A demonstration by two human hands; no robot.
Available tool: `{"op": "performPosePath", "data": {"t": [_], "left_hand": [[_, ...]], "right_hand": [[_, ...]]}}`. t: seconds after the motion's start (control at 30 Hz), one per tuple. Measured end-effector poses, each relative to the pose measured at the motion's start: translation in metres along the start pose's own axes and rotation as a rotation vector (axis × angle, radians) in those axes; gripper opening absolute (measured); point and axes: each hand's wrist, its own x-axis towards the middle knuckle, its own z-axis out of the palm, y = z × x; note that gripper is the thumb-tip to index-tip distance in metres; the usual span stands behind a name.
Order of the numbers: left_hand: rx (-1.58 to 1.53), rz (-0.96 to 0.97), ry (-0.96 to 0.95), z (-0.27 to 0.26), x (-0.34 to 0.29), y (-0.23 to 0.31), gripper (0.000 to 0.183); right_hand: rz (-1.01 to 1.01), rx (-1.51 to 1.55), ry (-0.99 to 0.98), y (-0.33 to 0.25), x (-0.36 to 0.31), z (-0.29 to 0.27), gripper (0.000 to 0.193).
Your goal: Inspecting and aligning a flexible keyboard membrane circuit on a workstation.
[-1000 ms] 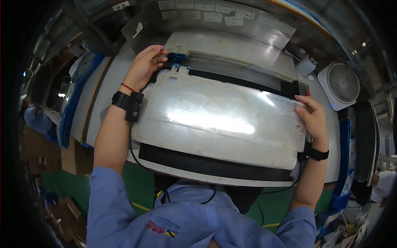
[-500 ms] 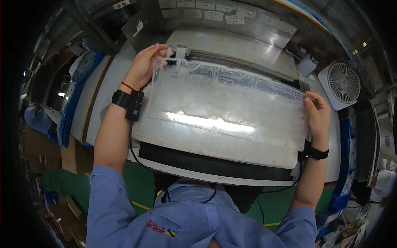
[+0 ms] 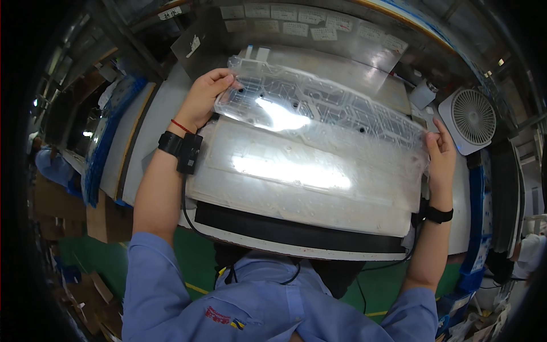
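Note:
A clear flexible plastic sheet [image 3: 319, 111] with a printed grid pattern is lifted off a wide pale metal plate [image 3: 285, 194] that lies on the workbench. My left hand [image 3: 205, 100] pinches the sheet's far left corner. My right hand [image 3: 441, 151] grips its right edge. The sheet's near part curls down onto the plate and glares under the light. A black strip [image 3: 296, 231] runs along the plate's near edge. Both wrists wear black bands with cables.
A small white fan [image 3: 470, 117] stands at the right, with a white container [image 3: 423, 94] beside it. Paper labels hang on the back panel [image 3: 296, 25]. Blue-edged trays [image 3: 105, 142] are stacked at the left. Cardboard boxes [image 3: 57, 205] and green floor lie below.
The clear sheet has been peeled up from the plate and raised higher; both hands lifted with it, the left moving up and right, the right rising at the edge.

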Motion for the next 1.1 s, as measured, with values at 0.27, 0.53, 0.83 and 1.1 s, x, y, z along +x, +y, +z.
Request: {"op": "performPosePath", "data": {"t": [0.27,0.53,0.83,1.1], "left_hand": [[-0.082,-0.040,0.109,0.003,0.002,0.001,0.017],[-0.089,-0.048,0.092,-0.002,0.002,-0.001,0.018],[-0.106,-0.030,0.103,-0.001,0.002,-0.001,0.016],[-0.075,0.010,0.122,0.001,0.006,-0.004,0.018]], "right_hand": [[0.107,0.095,-0.037,0.005,0.001,-0.007,0.014],[0.084,0.092,-0.015,0.003,0.000,-0.006,0.014],[0.078,0.106,-0.013,-0.001,-0.001,-0.005,0.015],[0.077,0.071,0.011,-0.001,-0.002,-0.008,0.015]]}}
